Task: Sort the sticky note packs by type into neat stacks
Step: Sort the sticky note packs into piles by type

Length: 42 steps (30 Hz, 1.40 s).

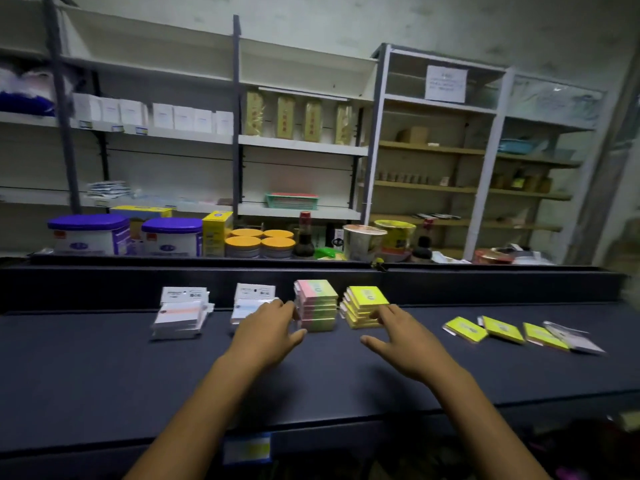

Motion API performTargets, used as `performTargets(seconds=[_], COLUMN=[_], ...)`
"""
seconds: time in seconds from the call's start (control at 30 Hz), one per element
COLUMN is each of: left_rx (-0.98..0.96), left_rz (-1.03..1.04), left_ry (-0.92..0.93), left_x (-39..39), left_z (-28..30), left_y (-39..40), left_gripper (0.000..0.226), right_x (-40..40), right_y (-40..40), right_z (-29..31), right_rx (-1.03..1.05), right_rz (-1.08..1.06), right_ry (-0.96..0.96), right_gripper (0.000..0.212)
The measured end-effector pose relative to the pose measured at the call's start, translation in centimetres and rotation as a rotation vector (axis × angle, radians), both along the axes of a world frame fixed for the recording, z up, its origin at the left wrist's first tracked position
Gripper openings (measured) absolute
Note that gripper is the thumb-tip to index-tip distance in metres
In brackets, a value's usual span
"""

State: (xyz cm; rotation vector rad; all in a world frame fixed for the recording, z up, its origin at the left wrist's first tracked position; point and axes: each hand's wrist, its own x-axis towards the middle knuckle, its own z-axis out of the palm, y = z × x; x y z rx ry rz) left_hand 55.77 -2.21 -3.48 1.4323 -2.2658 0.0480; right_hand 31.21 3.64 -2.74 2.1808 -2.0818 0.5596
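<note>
Both hands spread: left hand (pixel 268 327) touches the pink stack (pixel 317 304), right hand (pixel 403 336) the yellow stack (pixel 365 306) at twelve o'clock; squaring edges gently should avoid toppling.

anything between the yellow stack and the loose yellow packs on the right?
Head view: only bare dark counter between the yellow stack and the loose yellow packs; the right hand reaches the stack from the front.

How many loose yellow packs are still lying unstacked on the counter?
3, all in a row at the right of the counter: one nearest the stacks, one in the middle, one farthest right beside a clear pack, which may overlap it.
</note>
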Motion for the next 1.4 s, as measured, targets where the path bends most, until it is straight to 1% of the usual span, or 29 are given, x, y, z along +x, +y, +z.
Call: performTargets(seconds=[0.1,0.3,0.4,0.63,0.87,1.23,1.4], left_rx=[-0.002,0.014,0.012,0.021,0.04,0.143,0.174], left_rz=[-0.049,-0.159,-0.196,-0.26,-0.255,-0.212,-0.179], left_ry=[-0.017,0.041,0.052,0.097,0.167,0.226,0.235], left_x=[-4.4,-12.7,-16.5,-23.5,-28.1,-34.8,-37.7], left_z=[0.2,0.2,-0.1,-0.4,-1.2,-2.7,-3.6], left_y=[2.5,7.5,9.5,11.4,9.3,0.4,-2.2], left_gripper=[0.038,0.035,0.035,0.032,0.028,0.027,0.032], right_x=[-4.1,-12.1,-15.6,-22.0,-26.3,-32.8,-35.5], right_y=[3.5,10.1,12.9,16.4,14.4,5.9,3.1], right_z=[0.2,-0.3,-0.6,-0.4,-1.0,-1.2,-1.6], right_rx=[0.014,0.026,0.045,0.033,0.01,0.02,0.024], right_rz=[-0.054,-0.127,-0.168,-0.245,-0.257,-0.256,-0.239], right_ry=[-0.012,-0.071,-0.068,-0.082,-0.092,-0.07,-0.074], right_gripper=[0.053,0.054,0.055,0.053,0.049,0.041,0.037])
